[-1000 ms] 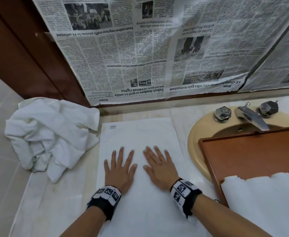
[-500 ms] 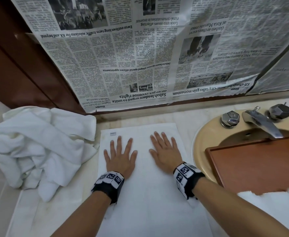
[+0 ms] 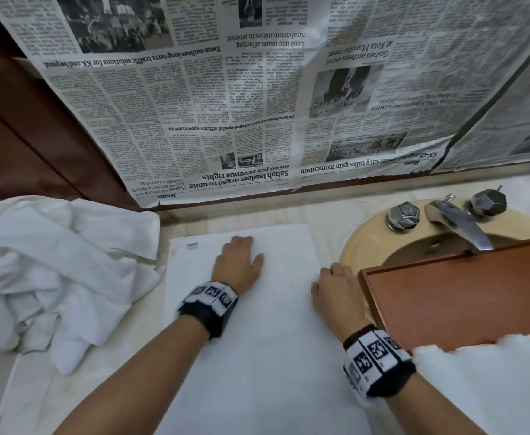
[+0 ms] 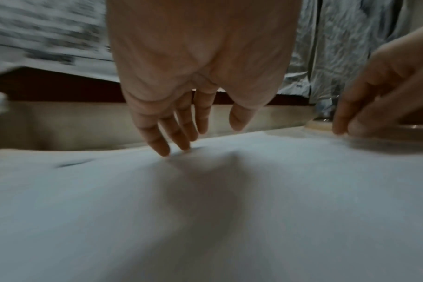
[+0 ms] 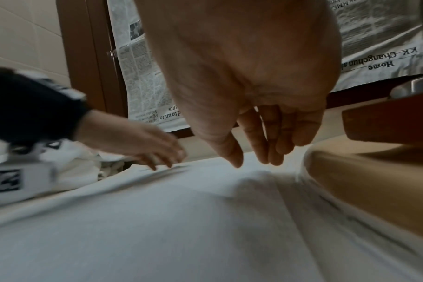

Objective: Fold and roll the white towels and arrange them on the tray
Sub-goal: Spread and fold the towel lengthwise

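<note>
On the pale counter [image 3: 125,365] left of the sink [image 3: 367,243] a white towel [image 3: 257,356] lay spread flat, long side running away from the person, small label [image 3: 192,246] at its far left corner. Left hand [image 3: 237,262] sat near the towel's far edge, fingers [image 4: 157,141] bent down, tips touching the cloth, nothing gripped; relaxed, not clenched. Right hand [image 3: 336,287] was at the towel's right edge just beside the sink rim, fingers [image 5: 261,145] hanging down toward the edge, thumb apart. Could not tell whether it pinched the edge or only touched it; wrist view blurred there. Both wrists wore black bands with white marker squares [image 3: 212,293].

Crumpled pile of white towels [image 3: 53,277] lay at the left end of the counter, touching or just beside the flat towel's left edge. Wooden tray [image 3: 461,296] sat across the sink, to the right of the flat towel, near the right hand. More white towel [image 3: 492,387] lay over the tray's near part, front right. Tap [image 3: 458,224] with two faceted knobs [image 3: 403,215] stood behind the tray. Newspaper sheets [image 3: 226,105] hung upside down over the wall behind the counter, beside a dark wood frame [image 3: 22,136].
</note>
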